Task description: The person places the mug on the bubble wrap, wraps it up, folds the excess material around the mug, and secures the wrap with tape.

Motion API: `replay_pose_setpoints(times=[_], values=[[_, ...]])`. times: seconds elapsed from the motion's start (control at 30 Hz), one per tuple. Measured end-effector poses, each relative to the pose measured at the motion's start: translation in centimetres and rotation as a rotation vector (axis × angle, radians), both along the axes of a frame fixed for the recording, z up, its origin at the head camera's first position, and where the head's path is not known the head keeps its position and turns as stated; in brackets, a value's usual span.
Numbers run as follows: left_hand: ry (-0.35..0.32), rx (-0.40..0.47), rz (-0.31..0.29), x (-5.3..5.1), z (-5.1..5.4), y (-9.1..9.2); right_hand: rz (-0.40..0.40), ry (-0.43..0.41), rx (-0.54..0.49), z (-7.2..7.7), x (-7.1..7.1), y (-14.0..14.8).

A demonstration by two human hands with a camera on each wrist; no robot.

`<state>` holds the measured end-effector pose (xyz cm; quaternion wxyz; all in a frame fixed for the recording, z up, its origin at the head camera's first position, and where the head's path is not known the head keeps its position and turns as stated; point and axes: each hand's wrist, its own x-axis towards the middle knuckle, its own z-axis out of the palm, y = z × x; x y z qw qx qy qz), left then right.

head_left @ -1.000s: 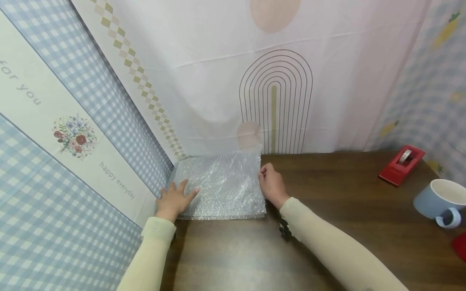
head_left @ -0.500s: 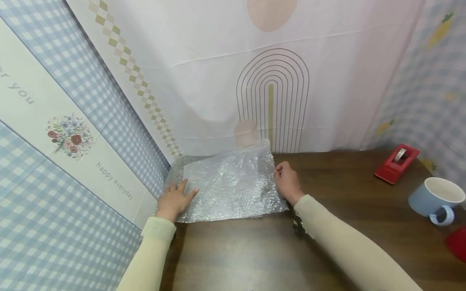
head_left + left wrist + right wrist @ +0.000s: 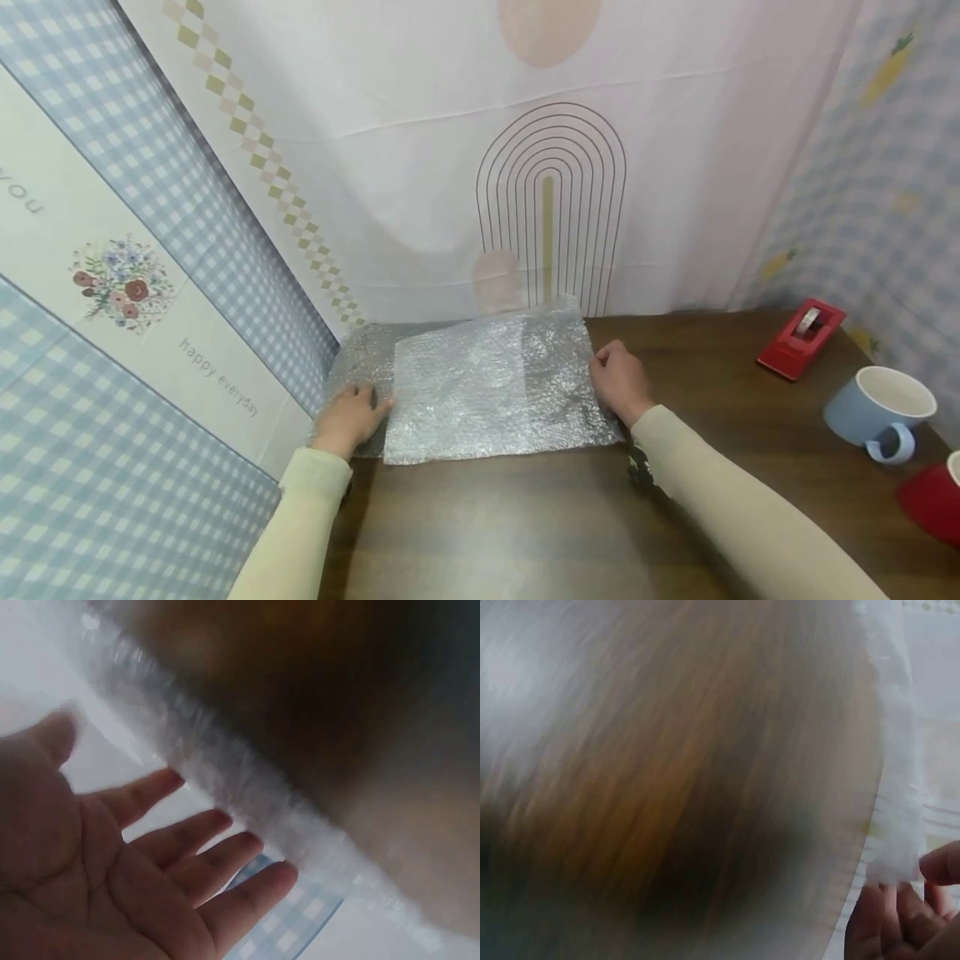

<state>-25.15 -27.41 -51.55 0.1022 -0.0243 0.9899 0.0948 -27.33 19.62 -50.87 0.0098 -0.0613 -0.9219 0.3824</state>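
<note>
A clear sheet of bubble wrap [image 3: 465,392] lies along the back of the brown table, with a single darker layer on the left and an overlapping, brighter part in the middle. My left hand [image 3: 348,417] rests on its left part; the left wrist view shows this hand [image 3: 150,855] with fingers spread and loosely extended, tips at the wrap [image 3: 217,765]. At the sheet's right edge, my right hand [image 3: 622,383] pinches the border. In the right wrist view, thumb and fingers of that hand [image 3: 911,915] hold the wrap's edge [image 3: 896,787].
A red tape dispenser [image 3: 801,337] sits at the back right. Nearer stands a light blue mug [image 3: 862,412], and a red mug [image 3: 930,500] is cut off by the frame edge. Patterned cloths hang behind [image 3: 420,167] and at the left [image 3: 225,233].
My right hand has drawn the wrap's right edge to the right, unfolding the sheet wider. The left hand stays at the left part, where a lower layer now shows.
</note>
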Motion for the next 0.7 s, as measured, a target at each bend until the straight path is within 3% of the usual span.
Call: replay_pose_setpoints(times=[0.2,0.4,0.7], values=[[-0.017,-0.023,-0.09,-3.0,-2.8,-3.0,-0.01,-0.012,0.037,-0.2,-0.3,2.0],[-0.039,-0.032,-0.108,-5.0,-3.4,-3.7,-0.019,-0.03,0.067,0.0,-0.4,3.6],[-0.004,-0.018,-0.077,-5.3,-3.5,-3.3,-0.021,-0.055,0.106,0.2,0.0,5.4]])
